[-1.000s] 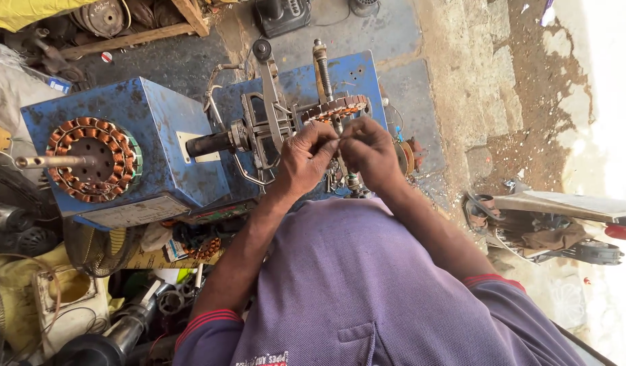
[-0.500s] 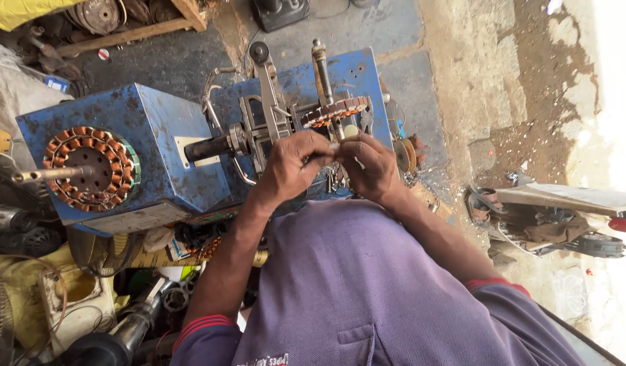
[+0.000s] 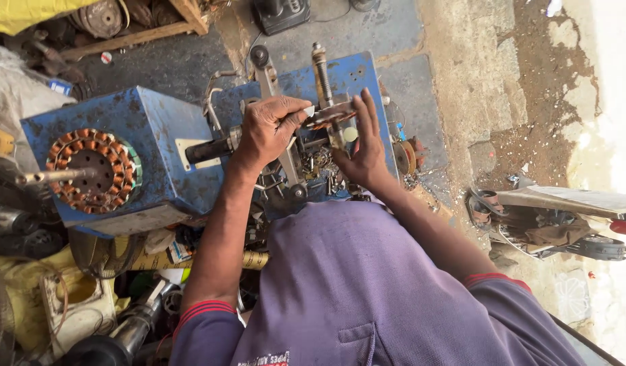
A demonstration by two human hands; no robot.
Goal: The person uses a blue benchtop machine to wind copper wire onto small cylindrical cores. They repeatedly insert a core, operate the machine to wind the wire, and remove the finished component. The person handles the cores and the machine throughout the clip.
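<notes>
I look down over my purple shirt at a blue winding machine (image 3: pixel 157 129) on the ground. A small round copper-wound stator (image 3: pixel 334 114) sits on the machine's spindle between my hands. My left hand (image 3: pixel 269 129) is closed above it, pinching a small white piece against the stator's left rim. My right hand (image 3: pixel 362 146) lies flat with its fingers spread against the stator's right side. A metal shaft (image 3: pixel 321 74) stands up just behind the stator. A larger copper-wound stator (image 3: pixel 92 169) is mounted on the left face of the blue box.
Scrap parts, wire and a yellow cloth (image 3: pixel 28 298) crowd the ground at the left. A black motor-like cylinder (image 3: pixel 116 335) lies at the lower left. A wooden frame (image 3: pixel 143 30) stands behind the machine. Sandals (image 3: pixel 489 203) and a metal part lie at the right on concrete.
My hands have moved apart: the right hand has opened flat against the stator's side and the left has shifted left onto its rim. The camera has tilted slightly.
</notes>
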